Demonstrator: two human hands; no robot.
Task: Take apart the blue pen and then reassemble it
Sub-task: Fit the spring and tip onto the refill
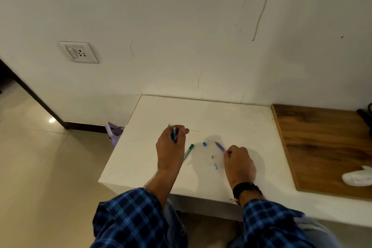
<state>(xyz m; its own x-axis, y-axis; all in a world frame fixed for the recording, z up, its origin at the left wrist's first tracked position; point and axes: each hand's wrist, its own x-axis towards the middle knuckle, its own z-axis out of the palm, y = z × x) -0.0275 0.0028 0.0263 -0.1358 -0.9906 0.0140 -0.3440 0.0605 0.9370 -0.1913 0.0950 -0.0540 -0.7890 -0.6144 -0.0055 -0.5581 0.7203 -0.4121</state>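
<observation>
Three small loose parts lie on the white worktop (231,119) between the hands. There is a blue cap (204,143), a tiny dark piece (212,156) at the cap's five o'clock, and a pale-blue piece (215,165) at six o'clock from that. The blue pen is in pieces. The left hand (171,147) has its grip closed round one blue section (174,134). The right hand (239,164) pinches a second blue section (219,145), whose free end points toward ten o'clock. A green pen (188,151) lies just beside the left hand, at its four o'clock.

The main risk, I judge, is the tiny dark piece. It sits near the right hand, and a careless sweep could flick it toward the worktop's six o'clock edge and onto the floor. The green pen is close enough that the left hand could knock it into the loose parts. Whether the thin line at the left hand's two o'clock is a pen part or a mark, I cannot tell.
</observation>
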